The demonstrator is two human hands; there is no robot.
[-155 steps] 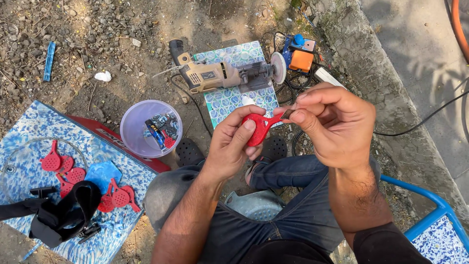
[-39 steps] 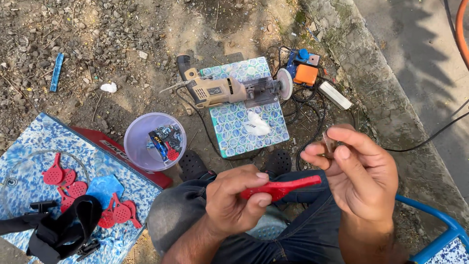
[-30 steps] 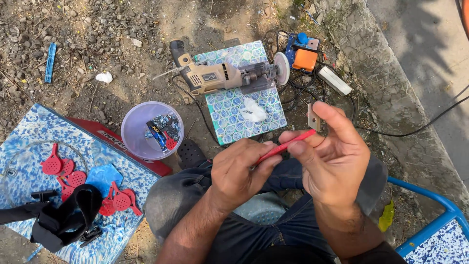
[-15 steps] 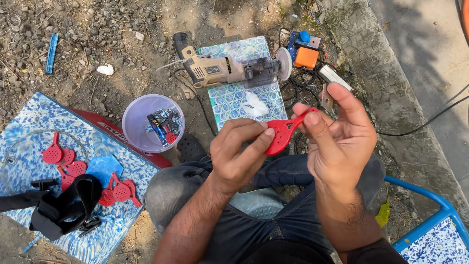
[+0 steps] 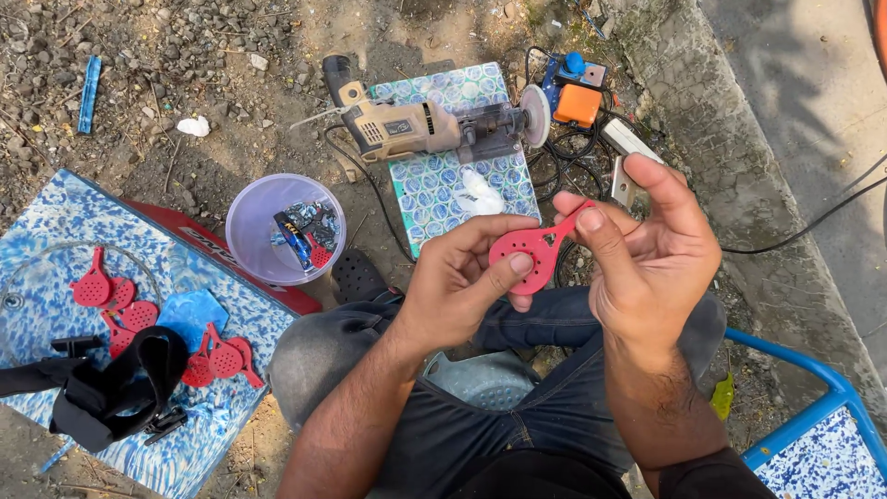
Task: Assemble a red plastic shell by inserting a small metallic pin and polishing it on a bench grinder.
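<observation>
A: What is seen in the head view?

B: A red paddle-shaped piece (image 5: 527,256) is held in front of the lap, above the knees. Its round, perforated head is pinched by the left hand (image 5: 462,291), with the thumb pressed on its lower edge and the fingers curled behind it. Its narrow handle end is gripped between the thumb and forefinger of the right hand (image 5: 651,263); the remaining fingers are loosely spread (a small pale object seems to be caught among them, though it cannot be made out).

A: And what is laid out around the hands?

B: A beige power drill (image 5: 416,129) with a grinding disc is rested on a patterned tile (image 5: 453,199) just beyond the hands. A translucent purple bowl (image 5: 254,231) with small items in it is placed to the left of the tile. More red paddle pieces (image 5: 139,319) are spread on a blue speckled board (image 5: 55,231) further left, beside a black strap (image 5: 111,388).
</observation>
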